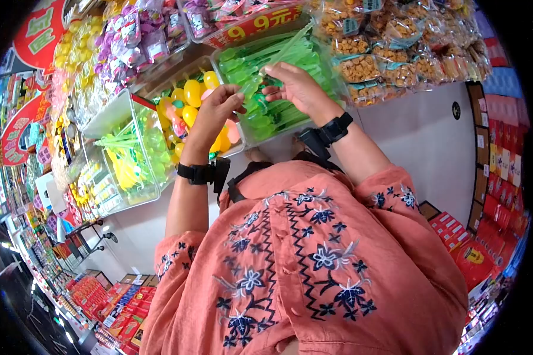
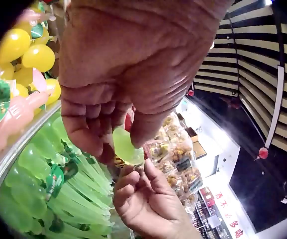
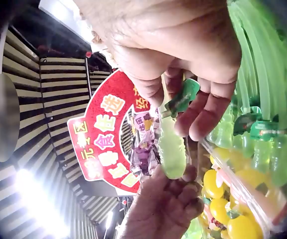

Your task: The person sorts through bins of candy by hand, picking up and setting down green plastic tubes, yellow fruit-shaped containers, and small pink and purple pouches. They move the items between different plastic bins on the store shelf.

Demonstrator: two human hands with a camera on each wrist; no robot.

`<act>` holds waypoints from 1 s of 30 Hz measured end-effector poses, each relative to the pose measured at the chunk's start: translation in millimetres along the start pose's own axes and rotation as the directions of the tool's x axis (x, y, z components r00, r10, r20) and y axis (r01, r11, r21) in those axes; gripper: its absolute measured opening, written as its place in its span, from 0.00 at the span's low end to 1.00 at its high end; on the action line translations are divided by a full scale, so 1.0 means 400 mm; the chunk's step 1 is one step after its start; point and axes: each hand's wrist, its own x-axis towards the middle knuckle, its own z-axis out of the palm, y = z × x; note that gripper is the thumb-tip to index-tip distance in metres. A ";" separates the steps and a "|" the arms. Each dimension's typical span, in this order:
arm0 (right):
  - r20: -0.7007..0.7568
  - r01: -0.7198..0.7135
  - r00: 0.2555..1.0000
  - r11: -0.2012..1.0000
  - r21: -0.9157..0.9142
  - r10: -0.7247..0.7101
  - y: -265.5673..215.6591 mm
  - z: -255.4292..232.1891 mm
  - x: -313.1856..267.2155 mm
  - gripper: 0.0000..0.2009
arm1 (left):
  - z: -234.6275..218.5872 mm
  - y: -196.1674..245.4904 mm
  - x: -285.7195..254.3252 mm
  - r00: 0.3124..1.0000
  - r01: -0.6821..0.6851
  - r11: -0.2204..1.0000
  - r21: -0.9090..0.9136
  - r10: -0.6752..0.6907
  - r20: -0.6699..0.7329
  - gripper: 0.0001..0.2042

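Note:
A translucent green jelly tube [image 1: 251, 86] with a fat rounded end and a long thin tail is held between both hands above the bins. My left hand [image 1: 221, 112] pinches the rounded end [image 2: 127, 147] between thumb and fingers. At the narrower neck, my right hand [image 1: 302, 92] grips the tube beside a small dark green label [image 3: 184, 97]. The tail rises past the right hand in the head view. Right below lies a clear bin [image 1: 250, 144] filled with similar green jelly tubes [image 2: 76, 186].
Left of that bin, another holds yellow and pink balloon-like packs [image 1: 192, 93]. A clear box [image 1: 137, 133] with more green pieces stands further left. Bagged brown snacks [image 1: 361, 68] are heaped at the right, purple packets [image 1: 133, 41] behind. A red price sign [image 1: 254, 26] edges the back.

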 end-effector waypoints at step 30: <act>-0.008 0.024 1.000 0.977 -0.212 -0.026 -0.022 0.035 0.048 0.17 | -0.057 -0.055 -0.055 0.990 0.050 0.925 -0.376 -0.096 -0.105 0.16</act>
